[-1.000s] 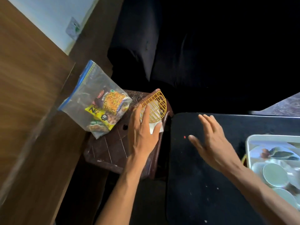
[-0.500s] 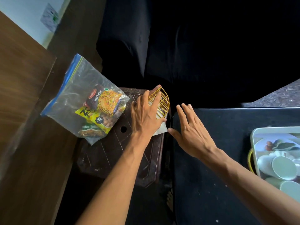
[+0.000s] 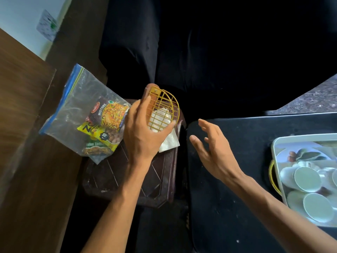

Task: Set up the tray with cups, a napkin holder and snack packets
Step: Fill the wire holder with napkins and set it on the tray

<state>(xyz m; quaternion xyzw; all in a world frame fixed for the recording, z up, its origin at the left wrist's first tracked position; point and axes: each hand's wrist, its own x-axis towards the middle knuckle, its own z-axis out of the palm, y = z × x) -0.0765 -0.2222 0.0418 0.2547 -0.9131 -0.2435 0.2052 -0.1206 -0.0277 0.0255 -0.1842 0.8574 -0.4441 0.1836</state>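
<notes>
Left hand point(image 3: 144, 132) wrapped around the yellow wire napkin holder point(image 3: 163, 108), thumb on its lower rim, fingers behind the grid. Holder tilted above the dark brown stool point(image 3: 131, 179); whether it touches the stool, cannot tell. White napkins point(image 3: 167, 141) inside it, one corner sticking out below the thumb. Clear zip bag point(image 3: 76, 110) with blue seal lies on the stool's left edge, just beside the left hand, snack packets point(image 3: 107, 115) inside. Right hand point(image 3: 215, 152) spread, fingers loosely curled, holding nothing, above the black desk point(image 3: 228, 207) near the holder. Pale tray point(image 3: 275, 148) at the desk's right edge, well apart from the holder. Cups point(image 3: 308, 179) lie on their sides in it.
</notes>
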